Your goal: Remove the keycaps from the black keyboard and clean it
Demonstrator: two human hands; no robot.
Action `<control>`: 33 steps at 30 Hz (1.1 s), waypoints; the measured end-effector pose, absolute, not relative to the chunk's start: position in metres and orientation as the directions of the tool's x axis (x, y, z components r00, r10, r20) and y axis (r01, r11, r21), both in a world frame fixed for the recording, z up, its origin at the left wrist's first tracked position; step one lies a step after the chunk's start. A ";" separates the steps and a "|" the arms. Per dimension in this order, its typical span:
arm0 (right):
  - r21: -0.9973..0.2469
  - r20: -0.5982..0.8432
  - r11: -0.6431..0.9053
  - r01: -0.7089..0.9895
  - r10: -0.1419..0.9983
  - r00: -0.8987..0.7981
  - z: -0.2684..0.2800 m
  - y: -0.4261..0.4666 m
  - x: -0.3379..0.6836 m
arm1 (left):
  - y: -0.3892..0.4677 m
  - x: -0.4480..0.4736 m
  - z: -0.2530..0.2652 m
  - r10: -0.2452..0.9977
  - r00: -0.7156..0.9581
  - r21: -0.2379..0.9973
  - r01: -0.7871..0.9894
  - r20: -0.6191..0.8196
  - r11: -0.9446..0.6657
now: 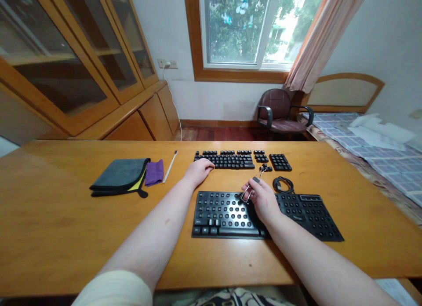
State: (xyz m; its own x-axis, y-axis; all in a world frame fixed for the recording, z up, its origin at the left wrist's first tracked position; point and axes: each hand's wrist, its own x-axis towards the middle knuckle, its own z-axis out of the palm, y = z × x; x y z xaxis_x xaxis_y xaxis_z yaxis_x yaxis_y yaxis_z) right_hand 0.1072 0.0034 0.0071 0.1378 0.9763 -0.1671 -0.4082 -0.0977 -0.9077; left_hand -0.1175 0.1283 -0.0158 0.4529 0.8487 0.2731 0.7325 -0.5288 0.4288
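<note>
A black keyboard base [227, 231] lies on the desk in front of me, stripped of most keycaps; a few remain in its bottom left corner, with the space bar beside them. My right hand [263, 201] is closed around a wire keycap puller [256, 180] above the middle of the base. Behind the base, loose black keycaps [231, 161] are laid out in keyboard order. My left hand [198, 172] reaches to the lower left end of these rows, its fingers together and bent; what lies under the fingertips is hidden. A separate number-pad block of keycaps [280, 162] sits at the right.
On the left lie a folded grey cloth [120, 174], a small purple cloth [154, 172] and a white brush [169, 167]. A coiled black cable [282, 185] rests behind the base's right half. Beyond the wooden desk [59, 218] stands an armchair [280, 110].
</note>
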 end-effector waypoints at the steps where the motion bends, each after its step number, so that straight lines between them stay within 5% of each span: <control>1: -0.909 -0.168 -0.099 -0.406 0.976 0.138 0.007 0.004 0.107 | 0.128 -0.118 -0.016 0.848 0.451 0.433 0.729 0.278 -0.530; 33: -0.932 -0.139 -0.095 -0.350 0.985 0.104 0.007 0.002 0.107 | 0.125 -0.115 -0.011 0.895 0.327 0.444 0.783 0.304 -0.437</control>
State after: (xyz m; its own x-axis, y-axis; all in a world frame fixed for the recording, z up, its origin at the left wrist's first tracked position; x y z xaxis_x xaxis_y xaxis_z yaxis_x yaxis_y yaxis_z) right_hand 0.1073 0.0025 0.0071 0.1043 0.9848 -0.1393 -0.3504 -0.0947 -0.9318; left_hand -0.1146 0.1252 -0.0111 0.3266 0.8948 0.3043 0.7825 -0.4365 0.4439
